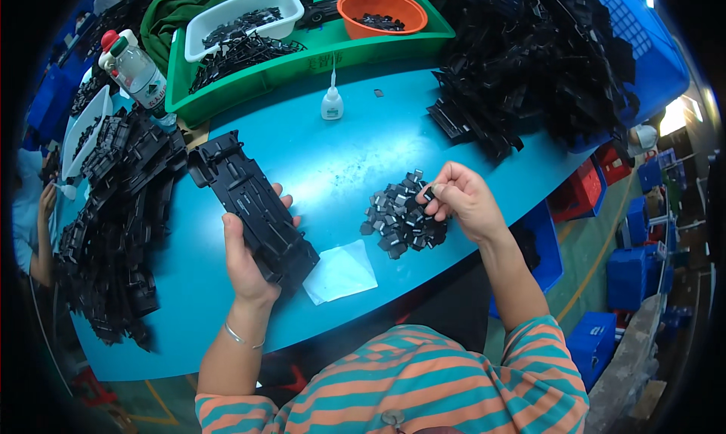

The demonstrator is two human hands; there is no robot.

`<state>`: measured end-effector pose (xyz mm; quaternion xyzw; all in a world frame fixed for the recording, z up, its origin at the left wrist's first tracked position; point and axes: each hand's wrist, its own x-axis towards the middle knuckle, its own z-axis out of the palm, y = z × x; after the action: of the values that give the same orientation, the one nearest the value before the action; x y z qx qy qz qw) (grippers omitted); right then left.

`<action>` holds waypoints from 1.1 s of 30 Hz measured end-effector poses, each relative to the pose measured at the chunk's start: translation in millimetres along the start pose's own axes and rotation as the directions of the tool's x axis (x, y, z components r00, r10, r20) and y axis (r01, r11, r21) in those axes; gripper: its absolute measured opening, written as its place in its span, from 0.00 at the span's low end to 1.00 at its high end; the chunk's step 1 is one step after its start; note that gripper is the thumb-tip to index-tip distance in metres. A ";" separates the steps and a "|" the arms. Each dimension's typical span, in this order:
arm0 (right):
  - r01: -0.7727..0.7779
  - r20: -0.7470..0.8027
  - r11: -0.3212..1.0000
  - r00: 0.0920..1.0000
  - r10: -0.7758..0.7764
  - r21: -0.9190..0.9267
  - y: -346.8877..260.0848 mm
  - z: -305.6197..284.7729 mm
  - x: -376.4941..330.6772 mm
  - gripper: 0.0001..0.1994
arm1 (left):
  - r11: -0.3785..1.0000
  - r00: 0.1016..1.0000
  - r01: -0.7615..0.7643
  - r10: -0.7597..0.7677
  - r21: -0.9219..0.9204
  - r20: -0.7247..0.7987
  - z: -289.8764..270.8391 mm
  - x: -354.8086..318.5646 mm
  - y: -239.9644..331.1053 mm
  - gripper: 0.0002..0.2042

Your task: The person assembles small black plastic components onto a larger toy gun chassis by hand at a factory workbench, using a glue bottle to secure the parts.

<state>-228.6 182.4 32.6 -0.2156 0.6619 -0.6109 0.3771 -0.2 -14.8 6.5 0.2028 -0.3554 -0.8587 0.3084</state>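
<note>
My left hand (pixel 249 261) is wrapped round a long black plastic toy car chassis (pixel 253 199), tilted above the blue table (pixel 310 162). Over a heap of small black plastic pieces (pixel 401 215), my right hand (pixel 463 199) pinches one small black piece (pixel 429 195) between thumb and fingertip. A folded white paper sheet (pixel 342 272) lies between the chassis and the heap. Farther back stands a small white glue bottle (pixel 332 103) with a thin upright nozzle.
Stacked black plastic parts (pixel 128 207) cover the left side; a larger pile (pixel 529 56) fills the far right. A green tray (pixel 265 82) at the back holds a white basin (pixel 198 37) and an orange bowl (pixel 383 10). A person's hand (pixel 48 202) shows at far left.
</note>
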 end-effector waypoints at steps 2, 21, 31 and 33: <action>-0.027 0.022 1.000 0.999 0.027 0.013 1.4 2.5 -3.9 0.03 | 1.000 1.000 -0.010 0.010 0.016 -0.013 0.9 -0.1 -0.1 0.31; 0.251 0.173 0.907 0.964 -0.202 -0.337 17.1 35.8 -48.3 0.06 | 0.995 0.999 -0.037 0.038 0.097 -0.012 9.9 -2.2 3.4 0.31; 0.455 0.295 0.662 0.890 -0.346 -0.595 8.5 63.4 -53.6 0.07 | 0.991 0.998 -0.051 0.054 0.124 -0.019 7.0 -1.1 2.9 0.30; 0.482 0.302 0.617 0.875 -0.378 -0.623 12.3 67.6 -55.9 0.07 | 0.992 0.998 -0.054 0.055 0.114 -0.012 6.4 -0.5 3.2 0.30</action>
<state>-140.1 182.4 35.9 -0.5332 0.7387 -0.3803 0.1594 -2.2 -13.2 13.2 0.2169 -0.4068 -0.8267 0.3224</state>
